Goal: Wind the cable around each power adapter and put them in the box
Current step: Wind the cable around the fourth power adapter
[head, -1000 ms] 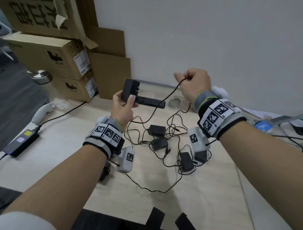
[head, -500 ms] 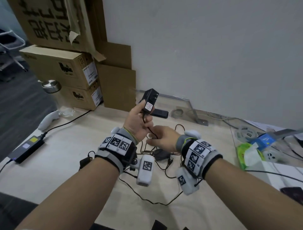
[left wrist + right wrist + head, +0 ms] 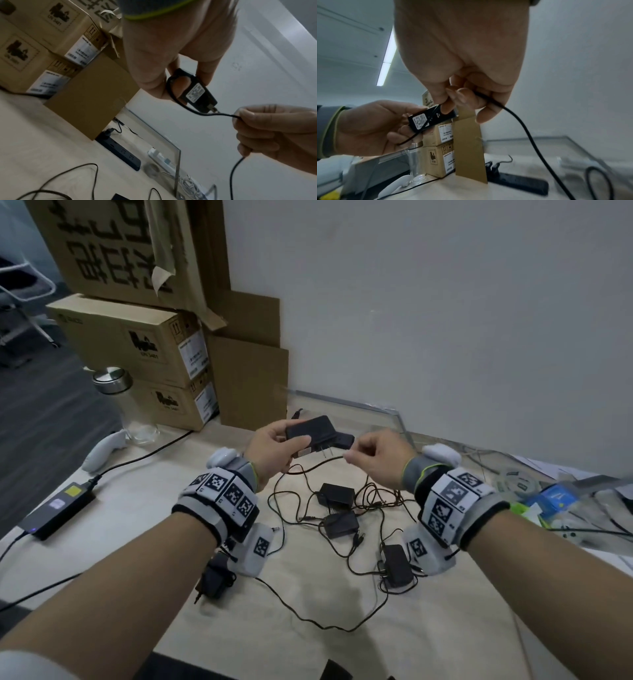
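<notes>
Above the tangle of adapters on the bench, my left hand grips the power adapter flat, prongs outward, so my right hand, fingers pinching its cable just beside, can wrap it.

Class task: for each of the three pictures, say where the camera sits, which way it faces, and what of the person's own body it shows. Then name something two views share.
Head: worn high, faces down over the pale wooden table; both forearms show.
Left wrist: looks along the left hand, whose grip is on the small black power adapter.
Right wrist: looks along the right hand pinching the thin black cable.
Shared: adapter and cable appear in all.
</notes>
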Tool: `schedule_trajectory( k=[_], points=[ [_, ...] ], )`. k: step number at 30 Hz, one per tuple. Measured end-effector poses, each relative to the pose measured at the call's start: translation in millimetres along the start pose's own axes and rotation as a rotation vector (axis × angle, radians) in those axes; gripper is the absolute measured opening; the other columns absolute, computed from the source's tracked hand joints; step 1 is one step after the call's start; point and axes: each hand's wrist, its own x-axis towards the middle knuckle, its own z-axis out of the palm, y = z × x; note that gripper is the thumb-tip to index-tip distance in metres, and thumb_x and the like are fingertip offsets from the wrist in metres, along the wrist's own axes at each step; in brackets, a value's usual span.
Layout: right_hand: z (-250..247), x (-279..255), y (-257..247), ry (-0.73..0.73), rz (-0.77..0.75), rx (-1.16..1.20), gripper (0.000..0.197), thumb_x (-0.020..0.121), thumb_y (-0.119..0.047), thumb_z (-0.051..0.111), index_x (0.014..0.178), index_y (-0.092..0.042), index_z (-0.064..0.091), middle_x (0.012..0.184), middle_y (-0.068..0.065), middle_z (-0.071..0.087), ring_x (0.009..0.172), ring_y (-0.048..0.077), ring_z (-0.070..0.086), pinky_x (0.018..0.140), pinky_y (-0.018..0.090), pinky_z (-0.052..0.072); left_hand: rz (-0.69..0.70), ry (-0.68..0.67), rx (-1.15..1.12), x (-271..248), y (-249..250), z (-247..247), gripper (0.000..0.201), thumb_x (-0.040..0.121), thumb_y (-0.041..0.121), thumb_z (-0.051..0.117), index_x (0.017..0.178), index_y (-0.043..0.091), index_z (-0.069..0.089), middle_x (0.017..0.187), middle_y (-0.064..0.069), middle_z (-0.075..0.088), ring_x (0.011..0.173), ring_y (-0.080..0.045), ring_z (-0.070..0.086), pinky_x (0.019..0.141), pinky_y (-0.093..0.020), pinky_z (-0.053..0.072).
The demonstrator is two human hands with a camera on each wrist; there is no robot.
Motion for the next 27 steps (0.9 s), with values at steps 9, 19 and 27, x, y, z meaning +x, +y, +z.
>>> schedule_trajectory(
  k=[9, 19, 27],
  points=[
    [2, 2, -14, 0.141, -0.245, -0.381, 0.021, 0.087, -0.043, 0.058, 0.080, -0.027, 0.068, 0.070, -0.009, 0.060, 0.072, 0.017, 0.058, 0.067, 0.033, 0.051, -0.017, -0.023, 0.084, 0, 1, 2, 0.029, 0.086, 0.016, 0.070, 0.115, 0.016, 0.067, 0.055, 0.005, 0.054, 0.045, -0.012, 0.038, 0.040, -0.021, 0.032],
    [3, 3, -17, 0.133, -0.328, -0.314, 0.016, 0.083, -0.042, 0.067, 0.081, -0.026, 0.067, 0.074, -0.012, 0.055, 0.075, 0.016, 0.057, 0.070, 0.036, 0.050, -0.050, -0.143, 0.217, -4, 4, -3, 0.030, 0.085, 0.024, 0.069, 0.115, 0.020, 0.068, 0.062, 0.001, 0.052, 0.046, -0.011, 0.039, 0.042, -0.023, 0.032],
    [-4, 6, -24, 0.028, -0.111, 0.231, 0.026, 0.070, -0.026, 0.083, 0.067, -0.023, 0.057, 0.064, -0.001, 0.054, 0.058, 0.012, 0.046, 0.058, 0.028, 0.042, -0.155, -0.700, -0.034, -17, 7, -17, 0.035, 0.084, 0.014, 0.065, 0.115, 0.028, 0.068, 0.099, -0.012, 0.061, 0.072, -0.013, 0.056, 0.057, -0.022, 0.045]
  ],
)
